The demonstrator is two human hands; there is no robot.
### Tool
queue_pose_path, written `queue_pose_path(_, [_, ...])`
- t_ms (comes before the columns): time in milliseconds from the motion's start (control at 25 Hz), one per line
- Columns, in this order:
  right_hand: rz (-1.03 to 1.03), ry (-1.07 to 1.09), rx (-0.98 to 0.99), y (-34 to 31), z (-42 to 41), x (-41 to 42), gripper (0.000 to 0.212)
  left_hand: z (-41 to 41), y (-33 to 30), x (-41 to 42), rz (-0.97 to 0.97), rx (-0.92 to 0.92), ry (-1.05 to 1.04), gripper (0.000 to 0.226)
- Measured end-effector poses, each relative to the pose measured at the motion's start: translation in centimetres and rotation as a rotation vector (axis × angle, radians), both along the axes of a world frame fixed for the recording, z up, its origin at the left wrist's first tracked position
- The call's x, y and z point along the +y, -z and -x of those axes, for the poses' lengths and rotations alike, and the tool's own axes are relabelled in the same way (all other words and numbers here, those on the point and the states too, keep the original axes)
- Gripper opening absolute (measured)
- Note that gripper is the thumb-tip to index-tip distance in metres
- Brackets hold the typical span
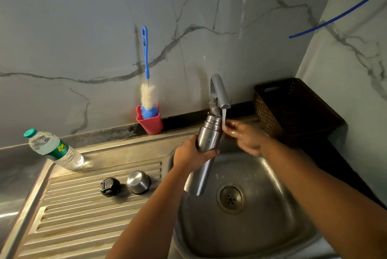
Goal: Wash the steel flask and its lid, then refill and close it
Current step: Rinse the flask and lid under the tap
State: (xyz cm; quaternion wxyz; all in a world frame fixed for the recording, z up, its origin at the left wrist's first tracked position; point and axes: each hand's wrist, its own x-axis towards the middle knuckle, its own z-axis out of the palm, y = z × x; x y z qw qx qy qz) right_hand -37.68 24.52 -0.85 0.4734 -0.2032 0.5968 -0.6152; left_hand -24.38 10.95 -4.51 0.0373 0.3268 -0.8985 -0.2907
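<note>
On the draining board at the left, a plastic water bottle (54,149) is stood, with the black stopper (110,186) and steel cap (138,181) laid nearer, both apart from the flask. The steel flask (208,134), open and dull grey, is grasped low on its body by the left hand (191,155) over the sink (272,227). Beside it, the right hand (245,135) is held loosely open, wet, under the running tap (219,93). Washing seems under way; refilling and closing are left.

One head-worn view looks forward and down, close above the sink (261,244), whose basin lies low and right of centre.
</note>
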Motion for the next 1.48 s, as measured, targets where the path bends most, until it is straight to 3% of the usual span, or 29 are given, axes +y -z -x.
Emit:
queue_pose_path(200, [-0.326,0.370,0.414,4.1,-6.9,-3.2,0.056,0.4,1.1,3.0,0.089,-0.092,-0.001,0.059])
queue_pose_path(280, [-0.314,0.367,0.302,2.6,-4.9,-2.9,0.051,0.1,1.1,3.5,0.009,-0.056,0.000,0.062])
queue_pose_path(400, [-0.132,0.113,-0.111,0.6,-1.6,-1.4,0.044,-0.3,1.1,2.8,-0.157,-0.017,0.046,0.065])
queue_pose_path(440, [-0.137,0.082,-0.113,0.4,-1.8,-1.3,0.043,-0.4,1.0,2.7,-0.174,-0.031,0.065,0.065])
queue_pose_path(560, [-0.510,0.156,0.447,2.5,-5.0,-2.6,0.060,0.0,1.8,2.5,-0.055,-0.066,0.034,0.058])
queue_pose_path(600, [-0.561,0.214,0.532,3.0,-5.9,-2.8,0.064,0.0,2.0,2.6,-0.004,-0.084,0.039,0.057])
queue_pose_path(640, [-0.528,0.232,0.471,3.0,-5.8,-2.7,0.063,0.1,2.2,2.6,-0.005,-0.100,0.053,0.058])
queue_pose_path(680, [-0.419,0.223,0.280,2.5,-4.9,-2.3,0.057,0.0,2.2,2.5,-0.066,-0.092,0.064,0.060])
queue_pose_path(760, [-0.210,0.085,-0.089,1.4,-2.6,-0.9,0.054,-0.1,1.7,2.3,-0.389,0.067,0.022,0.058])
queue_pose_path(840, [-0.089,-0.068,-0.165,1.3,-2.0,1.0,0.065,0.4,0.7,2.4,-0.833,0.307,-0.095,0.058])
queue_pose_path(920, [-0.138,-0.132,-0.028,2.4,-3.2,2.1,0.073,1.4,0.8,2.3,-1.132,0.397,-0.197,0.074])
queue_pose_path(1000, [-0.214,-0.055,0.083,4.0,-4.6,2.5,0.087,2.5,1.1,2.6,-1.232,0.366,-0.245,0.085])
queue_pose_path(1080, [-0.269,0.091,0.259,5.3,-6.0,2.5,0.098,3.5,0.9,3.7,-1.213,0.335,-0.326,0.087])
queue_pose_path(1200, [-0.299,0.260,0.477,6.5,-7.8,2.8,0.099,5.3,0.3,5.4,-1.059,0.260,-0.493,0.070])
queue_pose_path(1280, [-0.321,0.217,0.604,7.1,-7.4,3.7,0.096,5.7,-0.2,5.9,-1.146,0.230,-0.573,0.062])
queue_pose_path(1360, [-0.351,0.133,0.532,6.8,-5.5,4.3,0.082,5.8,0.1,5.7,-1.254,0.258,-0.516,0.057])
queue_pose_path(1480, [-0.247,0.112,0.199,5.1,-3.4,3.9,0.072,4.0,0.0,4.9,-1.295,0.308,-0.283,0.044])
